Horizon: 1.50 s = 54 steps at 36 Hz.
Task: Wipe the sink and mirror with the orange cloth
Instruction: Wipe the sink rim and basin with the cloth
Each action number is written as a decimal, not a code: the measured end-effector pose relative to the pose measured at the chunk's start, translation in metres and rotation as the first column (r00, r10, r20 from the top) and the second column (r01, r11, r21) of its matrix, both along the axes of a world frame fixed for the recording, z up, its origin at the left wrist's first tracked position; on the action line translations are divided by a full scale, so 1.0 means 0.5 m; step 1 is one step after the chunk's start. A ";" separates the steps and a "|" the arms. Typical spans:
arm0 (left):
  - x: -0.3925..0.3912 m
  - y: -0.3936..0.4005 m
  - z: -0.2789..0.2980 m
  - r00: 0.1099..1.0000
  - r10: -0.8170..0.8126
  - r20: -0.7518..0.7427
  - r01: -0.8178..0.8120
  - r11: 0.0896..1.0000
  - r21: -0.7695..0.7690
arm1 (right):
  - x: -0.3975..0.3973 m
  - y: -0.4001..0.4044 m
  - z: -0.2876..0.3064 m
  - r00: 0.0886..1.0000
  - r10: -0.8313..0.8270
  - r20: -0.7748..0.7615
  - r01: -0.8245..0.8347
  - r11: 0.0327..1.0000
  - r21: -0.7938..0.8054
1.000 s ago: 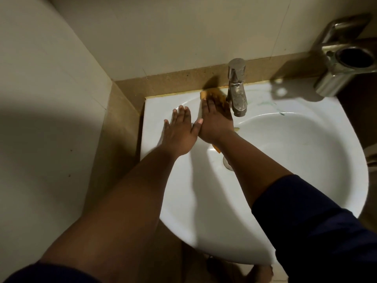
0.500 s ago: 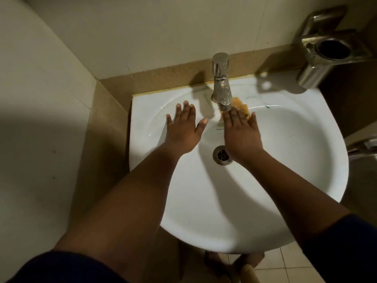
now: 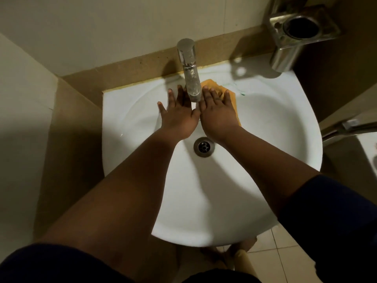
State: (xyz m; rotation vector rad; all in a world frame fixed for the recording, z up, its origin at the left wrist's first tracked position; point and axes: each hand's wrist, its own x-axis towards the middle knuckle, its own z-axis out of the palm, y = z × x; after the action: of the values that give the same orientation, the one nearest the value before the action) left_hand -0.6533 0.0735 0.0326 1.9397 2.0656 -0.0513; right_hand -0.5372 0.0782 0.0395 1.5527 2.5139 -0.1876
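A white sink [image 3: 275, 139] fills the middle of the view, with a chrome tap [image 3: 190, 72] at its back and a drain [image 3: 204, 147] in the bowl. My right hand [image 3: 218, 113] lies flat on the orange cloth [image 3: 212, 84], pressing it against the back slope of the basin just right of the tap. My left hand [image 3: 177, 115] rests flat and spread on the basin left of the tap, its thumb touching my right hand. No mirror is in view.
A steel cup holder [image 3: 293, 35] juts from the wall at the upper right. A beige ledge [image 3: 130, 68] runs behind the sink, with tiled walls around. A metal handle [image 3: 346, 127] and white fixture edge sit at the right. Floor tiles [image 3: 285, 258] show below.
My right hand slid the cloth from left of the tap, under the spout, to its right side. My left hand moved right, closer to the tap. The view tilted downward.
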 end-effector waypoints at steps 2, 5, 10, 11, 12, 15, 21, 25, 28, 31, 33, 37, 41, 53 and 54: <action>0.002 0.002 0.002 1.000 0.026 0.013 -0.026 1.000 -0.005 | -0.008 0.016 0.001 1.000 -0.026 0.008 0.026 1.000 -0.012; -0.001 0.004 0.005 1.000 0.009 -0.014 -0.010 0.999 -0.032 | -0.006 0.039 0.004 1.000 -0.018 0.014 0.019 0.999 -0.030; 0.015 0.007 0.011 0.996 0.007 -0.084 -0.015 0.995 -0.094 | -0.014 0.075 0.023 0.997 -0.036 0.065 0.041 0.997 -0.070; 0.016 0.008 0.012 0.996 0.009 -0.091 -0.018 0.994 -0.105 | -0.018 0.077 0.023 0.997 -0.044 0.067 0.049 0.996 -0.075; 0.018 0.008 0.012 0.995 0.010 -0.096 -0.020 0.993 -0.113 | -0.020 0.077 0.022 0.997 -0.047 0.069 0.052 0.996 -0.076; 0.020 0.007 0.008 0.995 0.013 -0.100 -0.025 0.993 -0.116 | -0.013 0.079 0.020 0.997 -0.025 0.070 0.031 0.996 -0.086; 0.012 0.006 -0.003 0.997 0.019 -0.077 -0.025 0.996 -0.084 | 0.024 0.072 0.016 0.998 -0.028 0.060 0.031 0.998 -0.059; 0.014 0.003 -0.002 0.996 0.019 -0.084 -0.027 0.995 -0.094 | 0.060 0.065 0.019 0.992 -0.111 0.061 0.115 0.992 -0.060; 0.021 0.004 -0.002 0.996 0.024 -0.084 -0.032 0.995 -0.097 | 0.050 0.059 0.027 0.988 -0.138 0.074 0.145 0.986 -0.088; 0.034 0.009 0.004 0.993 0.050 -0.104 -0.064 0.988 -0.141 | 0.019 0.052 0.035 0.994 -0.091 0.056 0.097 0.988 -0.123; 0.042 0.012 0.008 0.989 0.049 -0.140 -0.073 0.981 -0.177 | 0.004 0.050 0.033 0.999 -0.048 0.016 0.050 0.990 -0.133; 0.047 0.018 0.009 0.985 0.076 -0.154 -0.108 0.971 -0.212 | 0.009 0.056 0.027 1.000 0.005 -0.028 -0.009 0.989 -0.149; 0.050 0.020 0.006 0.983 0.084 -0.163 -0.117 0.973 -0.201 | 0.014 0.071 0.031 0.999 0.028 -0.020 -0.031 0.988 -0.150; 0.034 0.010 0.001 0.992 0.070 -0.105 -0.085 0.986 -0.147 | 0.025 0.103 0.035 0.996 -0.075 -0.044 0.067 0.983 -0.170; 0.035 0.010 0.001 0.992 0.070 -0.100 -0.084 0.986 -0.143 | 0.034 0.099 0.034 0.994 -0.098 -0.054 0.088 0.982 -0.164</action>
State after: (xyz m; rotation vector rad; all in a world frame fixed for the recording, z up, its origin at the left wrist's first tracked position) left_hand -0.6359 0.0783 0.0329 1.8005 2.1301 -0.2759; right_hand -0.5200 0.1280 0.0563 1.6232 2.4035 -0.4475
